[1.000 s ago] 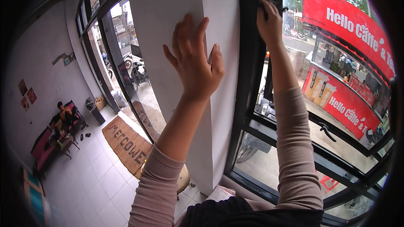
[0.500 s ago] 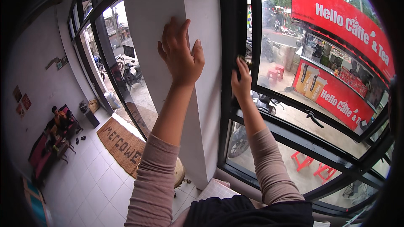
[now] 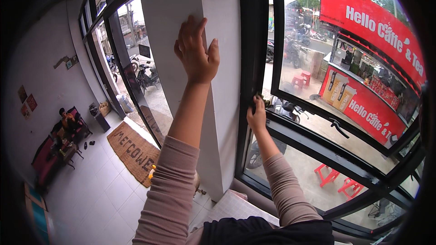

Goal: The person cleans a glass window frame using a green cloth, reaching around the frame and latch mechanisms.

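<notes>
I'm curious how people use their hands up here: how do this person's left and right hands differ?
The left hand is higher in view than the right hand. The left hand is open at the white pillar; the right hand, at the black window frame, has its fingers bent on a small dark item, mostly hidden. Both are bare, with sleeves ending short of the wrist.

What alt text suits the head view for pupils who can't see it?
A person's right hand, with an indistinct dark item, is at a black window frame; the left hand is raised by a white pillar. A red drinks stall shows outside, and a brown doormat lies on white tiles.
</notes>
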Tool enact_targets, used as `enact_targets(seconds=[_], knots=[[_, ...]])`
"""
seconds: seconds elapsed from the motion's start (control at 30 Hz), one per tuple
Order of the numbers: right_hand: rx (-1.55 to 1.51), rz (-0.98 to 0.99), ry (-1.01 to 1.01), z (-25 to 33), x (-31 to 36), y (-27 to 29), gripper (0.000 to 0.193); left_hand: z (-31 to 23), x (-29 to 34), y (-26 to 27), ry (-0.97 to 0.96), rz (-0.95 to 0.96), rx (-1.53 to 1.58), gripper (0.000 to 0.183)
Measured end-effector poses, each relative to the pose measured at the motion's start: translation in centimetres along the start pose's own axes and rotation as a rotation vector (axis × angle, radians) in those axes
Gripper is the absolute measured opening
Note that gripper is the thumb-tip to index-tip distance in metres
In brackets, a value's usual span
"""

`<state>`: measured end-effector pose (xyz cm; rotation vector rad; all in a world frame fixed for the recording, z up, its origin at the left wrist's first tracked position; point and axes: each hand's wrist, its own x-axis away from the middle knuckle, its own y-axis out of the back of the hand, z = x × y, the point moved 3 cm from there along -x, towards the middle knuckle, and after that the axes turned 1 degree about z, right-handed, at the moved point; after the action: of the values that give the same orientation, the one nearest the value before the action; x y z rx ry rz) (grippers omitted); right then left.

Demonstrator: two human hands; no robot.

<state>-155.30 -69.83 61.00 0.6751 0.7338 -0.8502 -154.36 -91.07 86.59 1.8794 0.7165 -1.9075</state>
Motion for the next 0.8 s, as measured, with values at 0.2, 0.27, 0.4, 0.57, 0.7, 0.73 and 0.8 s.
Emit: enact_targets(seconds=[0.2, 0.27, 0.4, 0.57, 0.7, 0.73, 0.8], knots=[[0.557, 0.359, -0.116, 1.8, 2.5, 0.5, 0.052, 0.7, 0.3, 0.3, -0.026, 0.005, -0.012, 0.055], [0.485, 0.471, -0.203, 2.5, 2.3, 0.8, 0.055, 1.1, 0.2, 0.8, -0.046, -0.004, -0.016, 0.054], [0.240, 0.417, -0.323, -0.2, 0.2, 0.5, 0.055, -0.5, 0.5, -0.1, 0.049, 0.031, -0.072, 0.053], [-0.125, 0.038, -0.511, 1.9, -3.2, 0.1, 0.053, -0.1, 0.9, -0.1, 0.086, 0.059, -0.065, 0.054], [-0.066, -0.137, -0.022, 8.5, -11.4, 2.6, 0.044, -0.3, 0.6, 0.2, 0.097, 0.068, -0.052, 0.053], [-0.029, -0.125, 0.034, 10.2, -14.0, 3.3, 0.043, -0.2, 0.7, 0.2, 0.103, 0.061, -0.044, 0.053], [0.025, -0.134, 0.148, 13.4, -19.7, 4.4, 0.041, 0.0, 0.8, 0.3, 0.098, 0.068, -0.017, 0.052]])
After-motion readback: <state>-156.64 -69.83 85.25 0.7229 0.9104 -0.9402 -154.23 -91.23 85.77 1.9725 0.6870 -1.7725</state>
